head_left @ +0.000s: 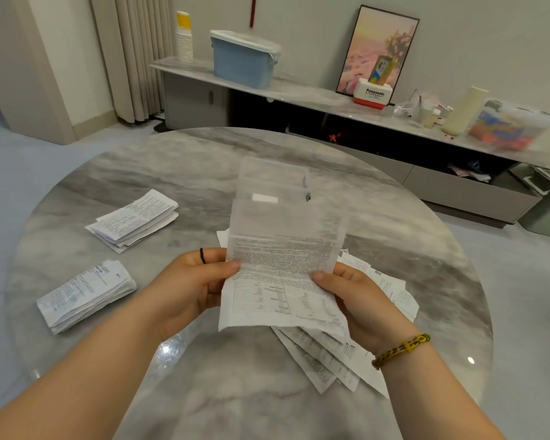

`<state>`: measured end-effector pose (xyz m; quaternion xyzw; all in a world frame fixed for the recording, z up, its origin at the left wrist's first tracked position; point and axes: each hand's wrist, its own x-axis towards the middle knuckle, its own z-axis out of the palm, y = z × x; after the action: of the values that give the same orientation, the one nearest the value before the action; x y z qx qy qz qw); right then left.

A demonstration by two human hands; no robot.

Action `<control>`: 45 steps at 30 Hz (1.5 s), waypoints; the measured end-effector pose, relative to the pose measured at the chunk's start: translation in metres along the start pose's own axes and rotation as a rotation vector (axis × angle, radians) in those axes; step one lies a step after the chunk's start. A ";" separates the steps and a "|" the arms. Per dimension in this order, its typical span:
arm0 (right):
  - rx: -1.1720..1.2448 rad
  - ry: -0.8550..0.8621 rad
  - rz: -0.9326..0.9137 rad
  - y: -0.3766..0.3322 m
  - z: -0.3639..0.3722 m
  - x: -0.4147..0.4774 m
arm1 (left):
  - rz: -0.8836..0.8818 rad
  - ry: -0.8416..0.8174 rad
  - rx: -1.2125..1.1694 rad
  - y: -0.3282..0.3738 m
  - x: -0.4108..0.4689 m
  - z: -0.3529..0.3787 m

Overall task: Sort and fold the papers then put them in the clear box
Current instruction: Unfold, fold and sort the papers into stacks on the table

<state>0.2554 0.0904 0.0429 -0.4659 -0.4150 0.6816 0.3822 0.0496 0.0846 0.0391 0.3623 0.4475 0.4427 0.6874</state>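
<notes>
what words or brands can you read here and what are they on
"Panasonic": on the white and red box on the long grey shelf.
Printed white paper sheet in the left hand and right hand: too blurred to read.
Folded white paper stacks on the marble table: print too small.

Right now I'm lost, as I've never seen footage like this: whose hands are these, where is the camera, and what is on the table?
There is no machine here. A person works with bare hands, and the one camera sits on their head, looking forward and down. The left hand and the right hand each pinch a side of one printed sheet, held up over the round marble table. On the left lie a far folded stack and a near folded stack. Loose papers lie fanned out beneath the sheet and the right hand.
</notes>
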 end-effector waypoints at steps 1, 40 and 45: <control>0.021 -0.001 -0.004 0.000 0.000 0.000 | -0.004 0.002 -0.020 0.001 0.000 0.001; -0.226 0.008 -0.052 0.010 0.011 0.003 | 0.093 0.198 0.176 -0.008 0.003 0.012; -0.277 0.002 -0.033 0.011 0.011 0.003 | 0.029 0.119 0.211 -0.008 0.001 0.012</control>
<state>0.2429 0.0870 0.0338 -0.5080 -0.5123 0.6110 0.3260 0.0632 0.0815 0.0354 0.4120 0.5264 0.4236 0.6113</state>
